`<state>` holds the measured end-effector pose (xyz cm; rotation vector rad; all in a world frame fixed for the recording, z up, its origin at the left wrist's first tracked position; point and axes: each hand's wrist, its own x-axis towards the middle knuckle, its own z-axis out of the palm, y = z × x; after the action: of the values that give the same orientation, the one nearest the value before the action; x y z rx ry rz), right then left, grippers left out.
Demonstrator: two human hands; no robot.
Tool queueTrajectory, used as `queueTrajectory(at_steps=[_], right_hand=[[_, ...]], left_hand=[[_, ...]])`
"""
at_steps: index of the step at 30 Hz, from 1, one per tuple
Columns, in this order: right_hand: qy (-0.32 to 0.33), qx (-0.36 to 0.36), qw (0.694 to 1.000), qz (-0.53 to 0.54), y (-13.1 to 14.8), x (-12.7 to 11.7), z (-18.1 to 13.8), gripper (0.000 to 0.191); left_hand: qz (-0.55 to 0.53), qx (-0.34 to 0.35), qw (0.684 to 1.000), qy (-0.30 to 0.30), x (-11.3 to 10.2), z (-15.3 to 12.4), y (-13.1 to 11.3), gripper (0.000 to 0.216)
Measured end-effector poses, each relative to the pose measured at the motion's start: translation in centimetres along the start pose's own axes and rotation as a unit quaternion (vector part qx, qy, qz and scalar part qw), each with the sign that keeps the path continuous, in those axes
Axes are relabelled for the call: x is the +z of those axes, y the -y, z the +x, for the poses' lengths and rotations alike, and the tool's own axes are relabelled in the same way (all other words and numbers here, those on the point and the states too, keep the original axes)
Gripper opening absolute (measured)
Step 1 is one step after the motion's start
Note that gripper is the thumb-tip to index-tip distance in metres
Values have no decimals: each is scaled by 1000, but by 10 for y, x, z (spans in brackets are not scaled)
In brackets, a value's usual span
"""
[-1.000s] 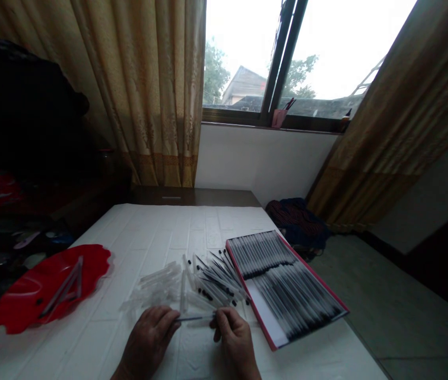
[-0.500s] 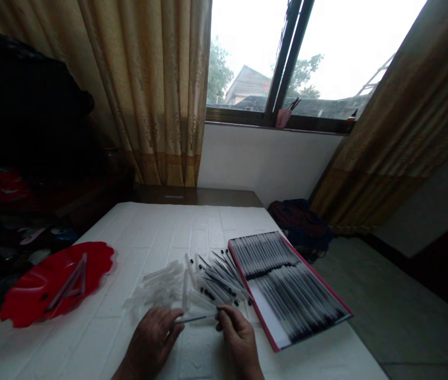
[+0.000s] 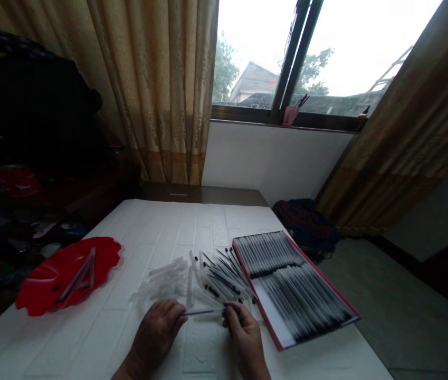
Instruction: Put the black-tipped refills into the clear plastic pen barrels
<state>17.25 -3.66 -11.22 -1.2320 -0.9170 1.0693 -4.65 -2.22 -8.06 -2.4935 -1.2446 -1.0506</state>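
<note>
Beyond our left hand (image 3: 159, 328), clear tubes (image 3: 164, 279) block passage; right of our right hand (image 3: 243, 331), a red-edged box (image 3: 273, 309) does. Leftward of both, bare tabletop (image 3: 101, 343) leaves room before the scalloped red dish (image 3: 59, 261).

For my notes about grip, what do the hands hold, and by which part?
A thin stick, pinched near its two ends: left hand, right hand, the middle left uncovered.

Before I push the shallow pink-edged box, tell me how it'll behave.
The pink-edged box, broad and low, probably slides. Slim dark-ended sticks fill most of it, perhaps adding weight. Pushed right, it could tip over the nearby edge of the white table.
</note>
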Motion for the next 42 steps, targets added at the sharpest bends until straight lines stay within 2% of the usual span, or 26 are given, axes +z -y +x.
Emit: queueTrajectory(at_steps=[5, 11, 22, 29, 38, 42], right_hand=[[6, 5, 1000, 2, -3, -1, 1, 33], [-2, 13, 1000, 13, -6, -1, 2, 31], [4, 13, 1000, 20, -5, -2, 0, 29], [-7, 19, 999, 30, -9, -1, 2, 31], [-8, 11, 1000, 23, -9, -1, 4, 28], [-7, 14, 1000, 22, -7, -2, 3, 29]], left_hand=[[1, 5, 1000, 1, 5, -3, 2, 22], [-2, 6, 999, -35, 9, -6, 4, 16], [4, 1, 1000, 10, 2, -4, 2, 21], [-7, 3, 999, -47, 6, -7, 3, 17], [-6, -10, 1000, -7, 0, 1, 2, 24], [-28, -2, 999, -20, 4, -3, 3, 24]])
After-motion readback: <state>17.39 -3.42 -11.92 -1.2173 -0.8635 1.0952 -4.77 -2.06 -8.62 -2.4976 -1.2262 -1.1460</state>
